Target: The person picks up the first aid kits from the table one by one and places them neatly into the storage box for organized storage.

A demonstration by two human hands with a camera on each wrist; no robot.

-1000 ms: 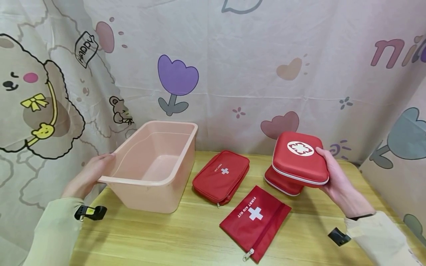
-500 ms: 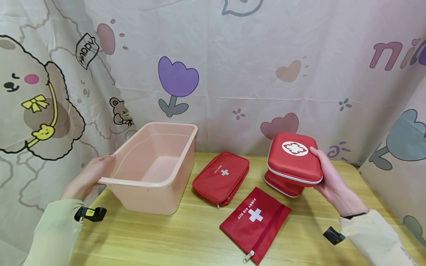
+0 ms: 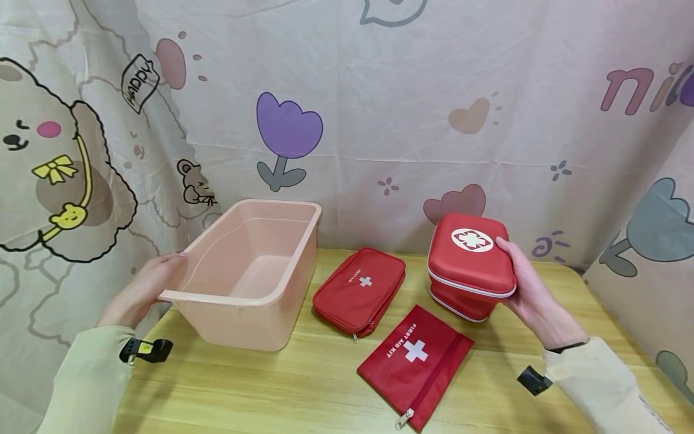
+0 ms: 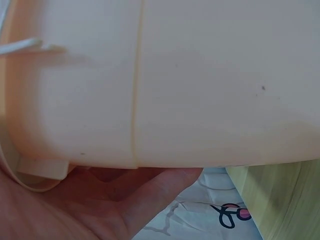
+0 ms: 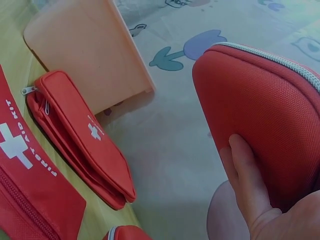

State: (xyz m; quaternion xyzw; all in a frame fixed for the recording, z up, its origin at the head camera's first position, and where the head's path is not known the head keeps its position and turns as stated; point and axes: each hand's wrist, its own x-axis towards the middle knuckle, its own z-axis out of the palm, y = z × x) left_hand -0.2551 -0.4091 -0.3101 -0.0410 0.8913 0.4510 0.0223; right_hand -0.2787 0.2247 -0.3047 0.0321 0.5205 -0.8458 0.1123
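Observation:
My right hand point(image 3: 528, 289) grips the right side of a red hard-shell first aid case point(image 3: 466, 259), thumb on top beside the white emblem. In the right wrist view, fingers point(image 5: 245, 170) spread along the underside of that case. It is held over a second red case point(image 3: 461, 301), which it mostly hides in the head view. My left hand point(image 3: 146, 286) holds the left rim of a pale pink plastic tub point(image 3: 244, 325) with nothing inside. Seen from the left wrist, the fingers point(image 4: 155, 195) curl under the rim against the tub's outer wall point(image 4: 210, 90).
Between tub and cases lies a red zipped first aid bag point(image 3: 360, 289). Nearer the front is a flat red first aid pouch point(image 3: 416, 364) with its zipper pull toward me. All stand on a wooden table point(image 3: 260, 392); a printed curtain point(image 3: 352, 90) hangs behind.
My right hand has carried the held case a little to the left, so it now lies more directly over the second case. The left hand and the tub stay put.

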